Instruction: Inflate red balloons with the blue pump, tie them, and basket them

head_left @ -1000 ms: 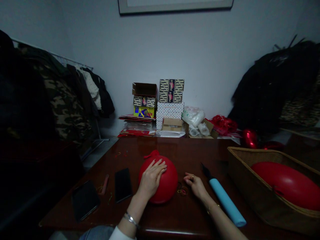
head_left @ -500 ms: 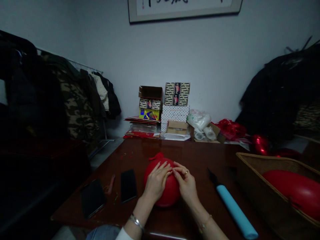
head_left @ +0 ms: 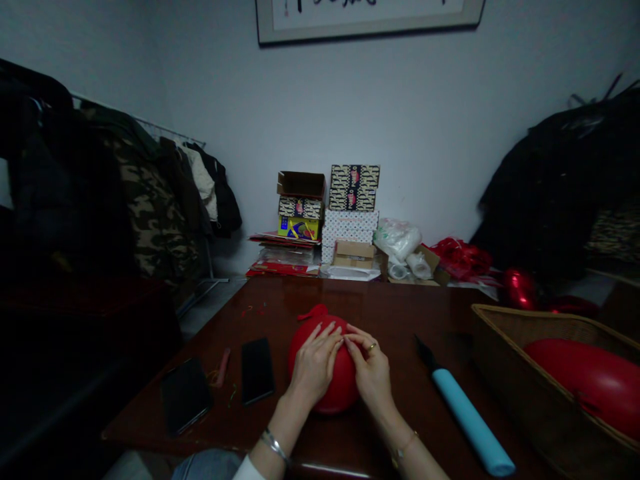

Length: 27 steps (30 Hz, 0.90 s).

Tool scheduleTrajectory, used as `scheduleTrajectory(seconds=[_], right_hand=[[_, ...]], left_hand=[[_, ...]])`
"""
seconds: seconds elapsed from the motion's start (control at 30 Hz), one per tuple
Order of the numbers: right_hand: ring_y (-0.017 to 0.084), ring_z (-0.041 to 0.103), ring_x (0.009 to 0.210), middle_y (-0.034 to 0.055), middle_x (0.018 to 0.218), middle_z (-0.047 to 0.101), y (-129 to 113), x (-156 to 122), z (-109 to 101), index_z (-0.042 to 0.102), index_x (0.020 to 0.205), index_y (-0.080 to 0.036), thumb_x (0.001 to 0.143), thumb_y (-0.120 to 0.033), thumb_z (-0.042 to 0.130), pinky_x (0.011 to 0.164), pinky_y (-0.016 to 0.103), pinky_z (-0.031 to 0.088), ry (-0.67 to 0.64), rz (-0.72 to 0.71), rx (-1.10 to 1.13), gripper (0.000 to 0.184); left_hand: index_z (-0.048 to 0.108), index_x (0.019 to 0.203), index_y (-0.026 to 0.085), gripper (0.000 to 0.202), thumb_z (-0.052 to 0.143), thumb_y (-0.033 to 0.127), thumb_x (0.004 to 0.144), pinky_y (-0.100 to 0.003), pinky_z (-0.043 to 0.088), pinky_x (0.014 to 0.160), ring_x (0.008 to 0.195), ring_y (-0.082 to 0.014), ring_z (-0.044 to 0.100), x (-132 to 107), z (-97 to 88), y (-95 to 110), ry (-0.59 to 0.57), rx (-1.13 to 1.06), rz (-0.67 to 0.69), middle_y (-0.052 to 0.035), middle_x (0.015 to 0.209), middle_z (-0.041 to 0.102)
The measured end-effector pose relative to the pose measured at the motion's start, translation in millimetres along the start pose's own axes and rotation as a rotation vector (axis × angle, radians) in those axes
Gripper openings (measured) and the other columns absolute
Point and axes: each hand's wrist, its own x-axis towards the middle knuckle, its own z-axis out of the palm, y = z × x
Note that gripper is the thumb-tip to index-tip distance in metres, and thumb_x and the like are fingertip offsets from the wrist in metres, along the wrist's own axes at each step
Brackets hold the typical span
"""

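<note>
A round, inflated red balloon (head_left: 336,390) rests on the table in front of me, between my hands. My left hand (head_left: 317,357) lies over its top left side, gripping it, with the fingers stretched along the surface and the thumb toward the right. At the balloon's upper right, my right hand (head_left: 369,360) has thumb and index finger pinched together against it, meeting the left fingertips. Whatever the pinch closes on is too small to make out and partly covered. Behind the balloon lies a limp red piece (head_left: 314,311) that looks like an uninflated balloon.
Right of my hands lies a light-blue balloon pump (head_left: 470,420) with a black nozzle. A wicker basket (head_left: 520,380) holds a red balloon (head_left: 590,380). Two dark phones (head_left: 257,370) and a small reddish stick (head_left: 223,367) lie left on the brown table (head_left: 390,300). Stacked boxes (head_left: 350,230) stand behind.
Both hands stay at nearly the same spot on the balloon. My right wrist has shifted slightly left; the fingertips remain together.
</note>
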Motion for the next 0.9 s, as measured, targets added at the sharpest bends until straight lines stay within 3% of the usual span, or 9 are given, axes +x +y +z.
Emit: scheduleTrajectory(seconds=[0.2,0.47,0.67,0.9], right_hand=[[0.023,0.052,0.114,0.0076,0.120,0.061,-2,6,-14,0.065,0.108,-0.026,0.079,-0.042,0.060,0.102,0.046,0.035,-0.093,0.032,0.010,0.033],[0.025,0.056,0.109,0.0081,0.115,0.064,3,17,-15,0.070,0.098,-0.027,0.076,-0.047,0.062,0.098,0.046,0.039,-0.200,0.052,0.037,0.031],[0.024,0.058,0.105,0.0070,0.103,0.069,11,14,-11,0.073,0.085,-0.026,0.077,-0.046,0.062,0.098,0.045,0.039,-0.135,0.053,0.053,0.024],[0.023,0.061,0.097,0.0075,0.099,0.069,8,11,-11,0.071,0.089,-0.023,0.080,-0.047,0.057,0.094,0.044,0.042,-0.082,0.087,0.064,0.029]], left_hand=[[0.062,0.107,0.016,0.027,0.044,0.009,0.088,-0.044,0.046,0.100,0.113,-0.0203,0.059,1,-0.2,3,0.009,-0.008,-0.015,-0.0087,0.113,0.068],[0.061,0.108,0.016,0.029,0.043,0.007,0.088,-0.044,0.045,0.101,0.114,-0.0194,0.058,2,-1.8,6,-0.001,-0.024,0.009,-0.0082,0.114,0.067],[0.062,0.107,0.017,0.029,0.044,0.007,0.087,-0.044,0.045,0.101,0.113,-0.0200,0.058,0,-0.4,6,0.014,-0.027,0.003,-0.0080,0.113,0.068],[0.063,0.106,0.017,0.028,0.043,0.008,0.088,-0.045,0.045,0.101,0.112,-0.0205,0.059,0,-1.3,8,0.009,-0.025,-0.005,-0.0081,0.112,0.068]])
